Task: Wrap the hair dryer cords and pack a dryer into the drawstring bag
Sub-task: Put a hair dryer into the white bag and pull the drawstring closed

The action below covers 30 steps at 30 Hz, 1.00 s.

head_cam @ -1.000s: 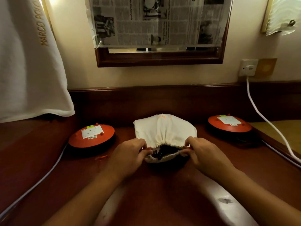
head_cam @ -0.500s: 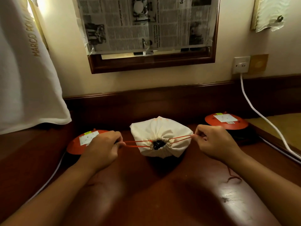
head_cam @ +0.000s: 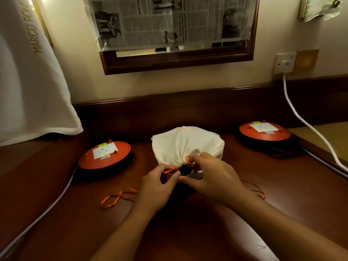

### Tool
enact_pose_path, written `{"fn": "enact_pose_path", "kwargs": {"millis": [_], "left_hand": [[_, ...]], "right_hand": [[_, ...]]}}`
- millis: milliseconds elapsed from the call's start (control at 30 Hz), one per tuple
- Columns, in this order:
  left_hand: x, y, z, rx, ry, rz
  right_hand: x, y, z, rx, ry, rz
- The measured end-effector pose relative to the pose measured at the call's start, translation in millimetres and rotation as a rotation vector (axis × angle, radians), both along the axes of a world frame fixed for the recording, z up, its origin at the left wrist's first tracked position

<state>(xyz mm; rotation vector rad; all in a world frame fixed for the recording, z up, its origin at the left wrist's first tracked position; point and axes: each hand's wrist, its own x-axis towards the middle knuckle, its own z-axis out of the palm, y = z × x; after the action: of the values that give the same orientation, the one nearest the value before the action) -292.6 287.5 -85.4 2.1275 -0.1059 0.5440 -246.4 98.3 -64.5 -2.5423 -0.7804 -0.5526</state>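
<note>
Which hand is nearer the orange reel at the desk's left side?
Left. The left hand is a short way right of the orange reel; the right hand lies beyond it, farther right.

Item: cream cloth drawstring bag [head_cam: 188, 146], bulging and rounded.
Position: lies on the dark wooden counter [head_cam: 188, 232], mouth facing the camera.
Mouth: gathered into tight pleats, nearly closed, with a small gap left.
Contents: black object [head_cam: 185, 169] shows in the gap; its shape cannot be made out.
Drawstring: thin orange drawstring [head_cam: 116, 199], pinched at the mouth by left hand [head_cam: 156, 187] and right hand [head_cam: 212, 176]. Loose loops lie on the counter either side.
</note>
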Motion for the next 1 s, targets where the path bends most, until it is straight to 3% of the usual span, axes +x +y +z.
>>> {"fn": "enact_pose_path", "kwargs": {"millis": [233, 667, 1000], "left_hand": [[17.1, -11.7, -9.2, -0.283, 0.103, -0.002], [46.4, -12.2, -6.7, 0.036, 0.121, 0.071], [29.5, -5.4, 5.7, 0.041, 0.075, -0.016]], "right_hand": [[9.5, 1.7, -8.7, -0.072, -0.012, -0.05], [23.1, 11.7, -16.0, -0.28, -0.267, -0.038], [37.1, 28.1, -18.2, -0.168, -0.379, -0.15]]}}
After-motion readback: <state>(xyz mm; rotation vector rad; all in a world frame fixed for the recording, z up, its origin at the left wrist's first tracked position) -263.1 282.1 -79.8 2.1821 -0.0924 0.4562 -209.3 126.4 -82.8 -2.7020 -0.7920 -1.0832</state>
